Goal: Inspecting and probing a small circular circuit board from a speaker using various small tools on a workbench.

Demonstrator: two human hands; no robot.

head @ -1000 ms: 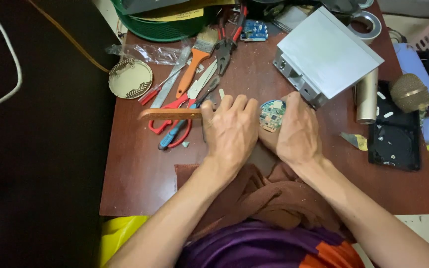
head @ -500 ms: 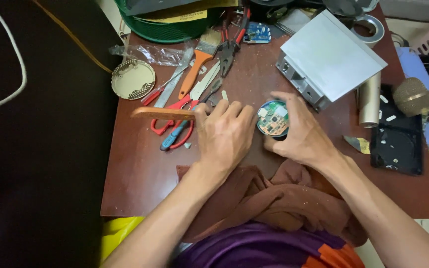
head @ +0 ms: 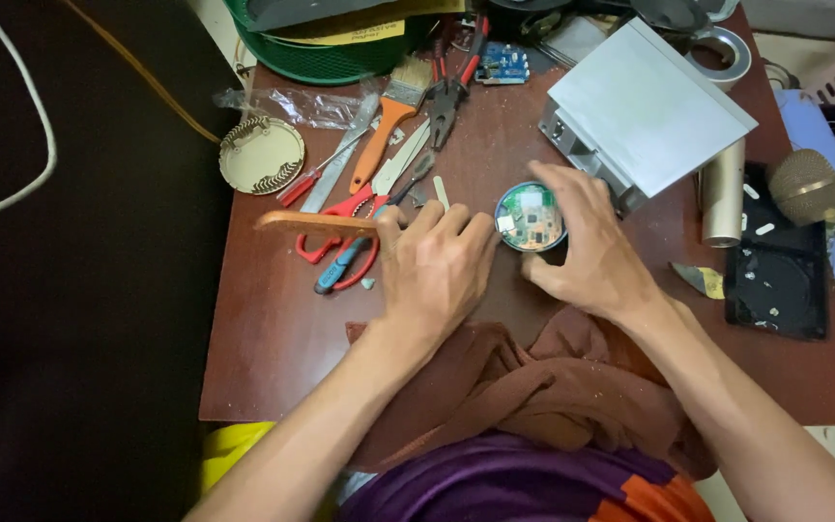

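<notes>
A small round device (head: 531, 217) with a teal rim and an exposed circuit board lies on the brown table (head: 273, 329). My right hand (head: 587, 246) curls around its right side and holds it. My left hand (head: 434, 263) rests just left of the device, fingers closed around the end of an orange-brown tool handle (head: 313, 224) that sticks out to the left. Red-handled scissors (head: 340, 227) lie under that handle.
A paintbrush (head: 388, 126), pliers (head: 451, 92), a screwdriver and a round beige grille (head: 262, 155) lie at the back left. A grey metal box (head: 645, 106) and a metal cylinder (head: 724, 193) stand right. A black tray (head: 775, 280) is far right. Brown cloth (head: 524, 387) covers the near edge.
My right hand has shifted from covering the round device to gripping its right side, so the circuit board shows fully. My left hand has stayed on the tool handle.
</notes>
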